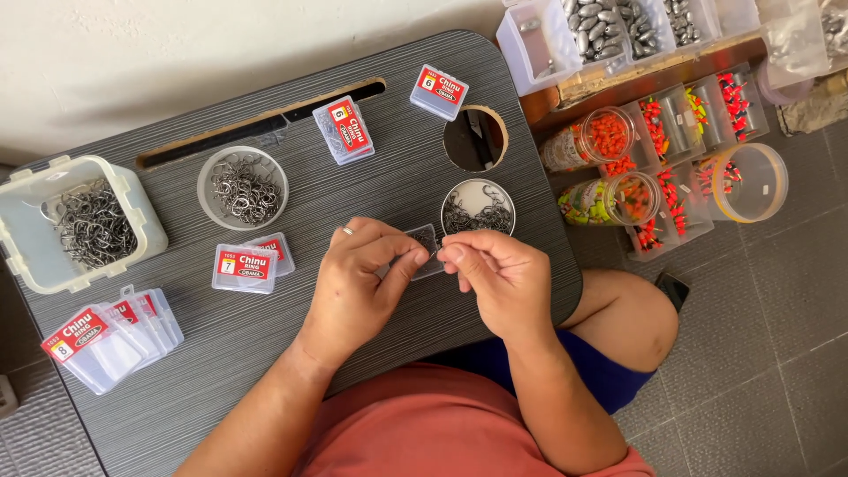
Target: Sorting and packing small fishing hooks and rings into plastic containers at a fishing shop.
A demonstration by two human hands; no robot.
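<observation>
Your hands meet over the lap table's [265,371] near edge.
Left hand [358,283] pinches a small clear box [427,247] (hooks inside); right hand [499,278] pinches closed, its catch too small to tell, near the round tin [478,208].

A dark grey lap table [265,371] serves as the landmark. At its left edge a cream square tub [35,256] of loose hooks is set, and a round grey dish [209,168] of hooks is placed just inside it, below a long slot [221,134]. Small red-labelled clear boxes [245,268] are scattered across its top, and more are stacked at its lower left corner [110,336]. Beyond its right edge, on the tiled floor [760,353], jars of orange beads [596,137] and a compartment tray of red floats [698,115] are gathered. Trays of grey sinkers [601,31] are seen past its upper right corner.
</observation>
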